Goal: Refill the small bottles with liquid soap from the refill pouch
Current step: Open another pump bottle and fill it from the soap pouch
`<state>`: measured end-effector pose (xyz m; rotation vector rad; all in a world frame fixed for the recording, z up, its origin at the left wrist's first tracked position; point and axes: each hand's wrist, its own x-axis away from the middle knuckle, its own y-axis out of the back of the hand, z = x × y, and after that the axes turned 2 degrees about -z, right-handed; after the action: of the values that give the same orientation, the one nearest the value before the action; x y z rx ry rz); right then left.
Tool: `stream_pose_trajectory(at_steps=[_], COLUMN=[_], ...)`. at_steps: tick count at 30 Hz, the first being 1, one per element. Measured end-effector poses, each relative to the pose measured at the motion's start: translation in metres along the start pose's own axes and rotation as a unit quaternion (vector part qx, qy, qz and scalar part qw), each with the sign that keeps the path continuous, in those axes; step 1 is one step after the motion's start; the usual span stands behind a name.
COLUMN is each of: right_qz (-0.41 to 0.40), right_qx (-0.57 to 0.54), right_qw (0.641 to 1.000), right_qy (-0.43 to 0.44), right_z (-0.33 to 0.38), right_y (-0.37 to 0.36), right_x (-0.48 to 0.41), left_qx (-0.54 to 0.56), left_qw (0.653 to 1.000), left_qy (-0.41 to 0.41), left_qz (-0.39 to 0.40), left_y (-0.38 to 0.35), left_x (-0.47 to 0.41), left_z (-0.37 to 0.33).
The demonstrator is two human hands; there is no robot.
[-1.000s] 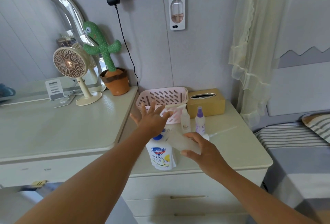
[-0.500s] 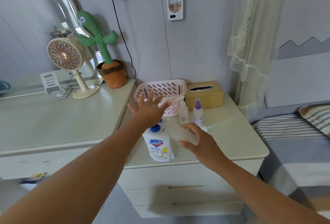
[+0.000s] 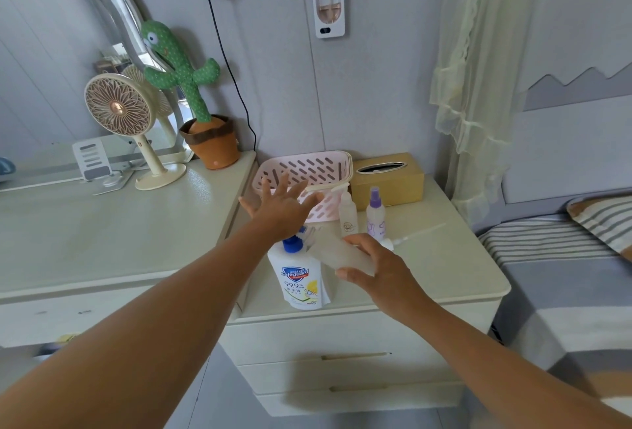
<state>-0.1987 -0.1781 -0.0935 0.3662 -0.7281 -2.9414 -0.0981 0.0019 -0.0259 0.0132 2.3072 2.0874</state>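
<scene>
The bedside cabinet carries everything. At its back stands a pink slotted basket; the left hand covers part of it and I cannot tell what it holds. A tan tissue box sits just beside the basket. The soap pouch stands upright near the front edge, with its blue cap on.

The left hand is above the pouch's cap and in front of the basket, palm down, fingers spread wide and straight, gripping nothing. The right hand holds a frosted bottle, thumb under it and fingers curled over it. The bottle lies tilted with its neck toward the blue cap, and I cannot read its fill level.

Behind the right hand two small bottles stand upright side by side, one white-topped and one with a purple sprayer. A white pump with its tube lies on the cabinet beside that hand.
</scene>
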Motion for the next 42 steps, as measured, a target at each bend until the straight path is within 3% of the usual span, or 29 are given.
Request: stream_pose_trajectory(at_steps=[33, 42], right_qz=[0.003, 0.006], right_qx=[0.009, -0.002], right_qw=[1.0, 1.0], right_qy=[-0.002, -0.006], right_z=[0.002, -0.004], right_y=[-0.002, -0.007], right_x=[-0.003, -0.005], left_qx=[0.007, 0.055], left_qw=[1.0, 0.998], left_qy=[0.002, 0.021], left_qz=[-0.005, 0.01], left_y=[0.0, -0.013], left_x=[-0.002, -0.001], left_z=[0.005, 0.005])
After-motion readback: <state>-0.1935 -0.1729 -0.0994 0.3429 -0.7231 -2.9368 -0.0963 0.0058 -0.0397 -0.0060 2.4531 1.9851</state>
